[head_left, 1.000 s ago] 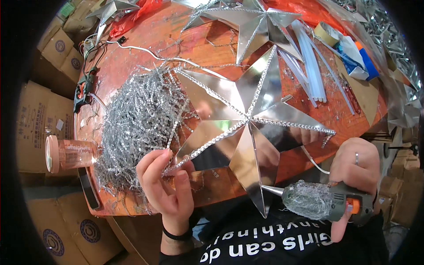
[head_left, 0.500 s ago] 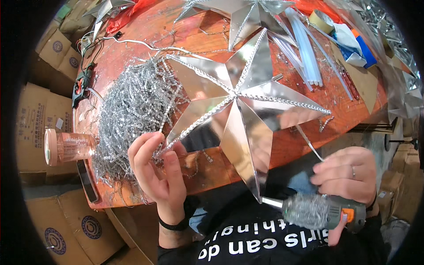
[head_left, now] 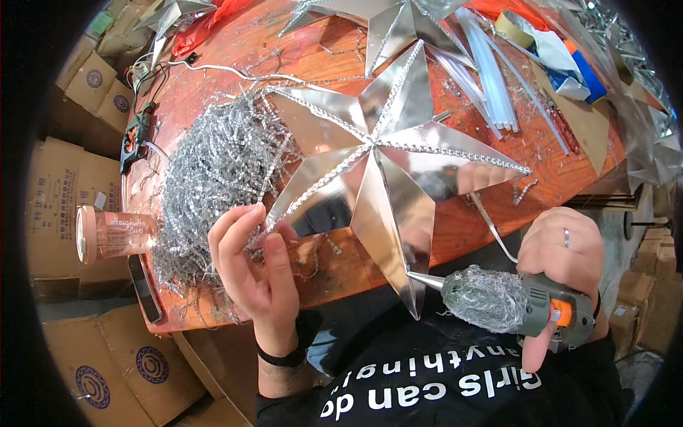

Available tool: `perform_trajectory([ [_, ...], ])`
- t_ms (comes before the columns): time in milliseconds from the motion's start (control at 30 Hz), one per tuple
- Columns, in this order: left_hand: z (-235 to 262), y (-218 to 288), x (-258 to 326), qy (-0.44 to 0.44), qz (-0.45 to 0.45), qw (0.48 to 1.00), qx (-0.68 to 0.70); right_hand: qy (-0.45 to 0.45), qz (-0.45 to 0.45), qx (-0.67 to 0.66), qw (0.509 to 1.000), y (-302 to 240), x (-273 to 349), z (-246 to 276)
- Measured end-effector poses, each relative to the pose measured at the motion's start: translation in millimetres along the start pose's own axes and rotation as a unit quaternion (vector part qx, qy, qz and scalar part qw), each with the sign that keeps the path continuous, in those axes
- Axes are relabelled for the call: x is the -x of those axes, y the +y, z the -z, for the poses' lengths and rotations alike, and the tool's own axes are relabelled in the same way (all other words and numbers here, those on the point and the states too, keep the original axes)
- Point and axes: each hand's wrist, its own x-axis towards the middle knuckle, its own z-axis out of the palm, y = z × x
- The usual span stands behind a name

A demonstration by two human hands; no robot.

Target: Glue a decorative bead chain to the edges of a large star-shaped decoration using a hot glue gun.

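A shiny silver star [head_left: 398, 196] with folded points lies over the table's near edge. My left hand [head_left: 256, 281] grips its lower-left tip, thumb and fingers bent around it. Beaded silver trim [head_left: 455, 154] runs along several of its ridges; the point facing me has a bare ridge. My right hand [head_left: 565, 249] is wrapped around a dark green glue gun [head_left: 491, 302] with an orange trigger and clear film around its barrel. The gun's metal nozzle is at the bare ridge, a little above the near tip; whether it touches is hard to tell.
A heap of silver beaded trim [head_left: 220, 171] sits left on the red table [head_left: 327, 285]. Beside it are a pink-lidded cup [head_left: 117, 235], a phone [head_left: 146, 288] and a power strip [head_left: 135, 139]. Glue sticks [head_left: 491, 75], tape [head_left: 514, 30] and another star [head_left: 388, 32] lie at the back.
The glue gun has moved up and slightly left, its nozzle shifting from the star's near tip to higher on the ridge. The star has risen slightly. My left hand stays nearly still.
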Motion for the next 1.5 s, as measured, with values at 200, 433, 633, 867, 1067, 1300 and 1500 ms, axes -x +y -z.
perform_trajectory([
  [200, -2, 1, 1, 0.007, 0.014, 1.0, 0.015, -0.037, -0.003, 0.007, 0.999, -3, -2, 0],
  [433, 0, -2, 0, 0.01, -0.006, 1.0, -0.022, -0.114, 0.014, 0.023, 0.993, -3, 9, 7],
  [633, -2, -1, 2, 0.017, 0.003, 1.0, -0.015, -0.117, 0.069, -0.028, 0.99, 1, 17, 12],
  [867, 9, 3, 3, -0.053, -0.109, 0.987, -0.103, 0.129, -0.108, -0.067, 0.984, 11, 45, 23],
  [1067, 30, 10, -16, -0.075, -0.101, 0.987, -0.101, 0.123, -0.351, 0.176, 0.911, 56, 46, 30],
  [1300, 36, 22, -62, -0.115, -0.033, 0.946, -0.3, 0.049, -0.371, 0.214, 0.902, 95, 61, 31],
  [1500, 37, 17, -86, -0.259, -0.079, 0.871, -0.41, 0.081, -0.362, 0.253, 0.894, 83, 64, 34],
])
